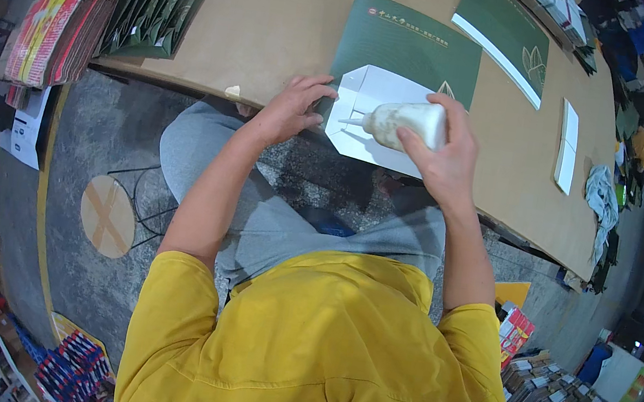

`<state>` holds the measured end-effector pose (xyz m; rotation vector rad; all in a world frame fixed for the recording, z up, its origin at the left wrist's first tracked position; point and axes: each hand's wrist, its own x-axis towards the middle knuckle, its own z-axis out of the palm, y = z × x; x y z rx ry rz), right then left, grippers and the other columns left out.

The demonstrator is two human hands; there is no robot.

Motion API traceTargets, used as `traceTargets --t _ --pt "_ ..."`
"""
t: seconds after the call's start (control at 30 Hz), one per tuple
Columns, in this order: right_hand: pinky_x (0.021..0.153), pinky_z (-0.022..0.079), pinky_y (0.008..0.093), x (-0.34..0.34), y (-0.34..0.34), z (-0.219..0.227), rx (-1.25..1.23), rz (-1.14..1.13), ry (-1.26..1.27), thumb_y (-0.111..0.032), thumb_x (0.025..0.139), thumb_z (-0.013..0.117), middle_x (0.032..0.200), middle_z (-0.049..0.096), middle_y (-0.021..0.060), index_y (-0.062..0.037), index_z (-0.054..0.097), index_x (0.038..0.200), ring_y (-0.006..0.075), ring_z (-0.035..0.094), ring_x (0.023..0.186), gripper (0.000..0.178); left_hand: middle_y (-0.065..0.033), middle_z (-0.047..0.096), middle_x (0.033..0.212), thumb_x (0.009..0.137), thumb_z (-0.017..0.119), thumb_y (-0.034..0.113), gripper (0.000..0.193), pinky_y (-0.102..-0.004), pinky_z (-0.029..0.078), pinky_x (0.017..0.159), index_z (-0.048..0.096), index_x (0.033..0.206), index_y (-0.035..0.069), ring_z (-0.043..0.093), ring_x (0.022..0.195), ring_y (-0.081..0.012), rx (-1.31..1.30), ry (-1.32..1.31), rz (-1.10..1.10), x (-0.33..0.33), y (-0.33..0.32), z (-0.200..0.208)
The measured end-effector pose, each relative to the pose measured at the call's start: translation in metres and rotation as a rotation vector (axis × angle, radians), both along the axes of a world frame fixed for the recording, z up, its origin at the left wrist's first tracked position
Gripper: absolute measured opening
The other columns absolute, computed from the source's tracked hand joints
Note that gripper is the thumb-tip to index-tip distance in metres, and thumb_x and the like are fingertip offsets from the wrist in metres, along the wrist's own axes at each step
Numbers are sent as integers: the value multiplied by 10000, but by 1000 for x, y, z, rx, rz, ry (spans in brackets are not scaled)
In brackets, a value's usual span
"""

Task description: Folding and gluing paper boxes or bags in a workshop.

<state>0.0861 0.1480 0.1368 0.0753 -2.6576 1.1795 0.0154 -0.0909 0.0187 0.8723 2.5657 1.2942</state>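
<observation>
A green paper bag (410,45) lies flat on the table, its white folded bottom (379,86) turned toward me at the front edge. My right hand (453,149) is closed around a white squeeze glue bottle (411,125), tilted on its side. The bottle's thin nozzle points left, over the white bottom flaps near their left end; whether it touches them I cannot tell. At the bag's left edge rests my left hand (295,108), thumb and fingers apart, fingertips at the paper.
Folded green bags (161,1) stand at the table's left, beside a strapped cardboard stack (69,9). Another green bag (509,38) and a white folded piece (567,146) lie to the right. A pale cloth (602,199) hangs at the right edge. A round stool (107,216) stands at lower left.
</observation>
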Motion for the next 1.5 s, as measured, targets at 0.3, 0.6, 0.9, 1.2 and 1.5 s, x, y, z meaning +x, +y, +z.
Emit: traceTargets --t 0.3,0.6,0.9,1.2,1.5 --pt "699 483 400 -16 -24 -1 217 165 151 -207 613 737 901 577 130 -60 554 998 313 582 833 450 -100 413 1352 681 663 -5 488 -391 354 1023 532 1139 104 372 1213 -330 10 -27 -14 1 3 1" --pt "752 492 359 -10 -22 4 268 169 59 -168 631 749 963 590 122 -58 560 1020 287 603 856 446 -102 409 1353 687 658 1 481 -390 347 1031 534 1141 100 367 1221 -327 30 -44 -6 2 3 4" --pt "742 491 363 5 -14 9 253 160 45 -146 622 748 941 592 121 -52 566 1004 296 603 831 434 -90 395 1367 683 665 -10 517 -378 343 1039 531 1169 109 359 1239 -302 4 -67 -3 0 3 2" --pt "733 490 368 15 -4 10 251 125 6 -140 622 743 935 593 125 -53 569 998 300 604 833 424 -94 412 1354 673 671 -21 515 -380 344 1036 546 1154 115 368 1235 -310 0 -67 2 0 3 5" --pt "693 488 411 26 24 8 246 51 34 -194 629 718 878 587 128 -86 568 977 332 593 802 394 -104 433 1337 675 673 -13 493 -377 367 1001 543 1136 101 379 1211 -325 -37 -29 26 0 3 10"
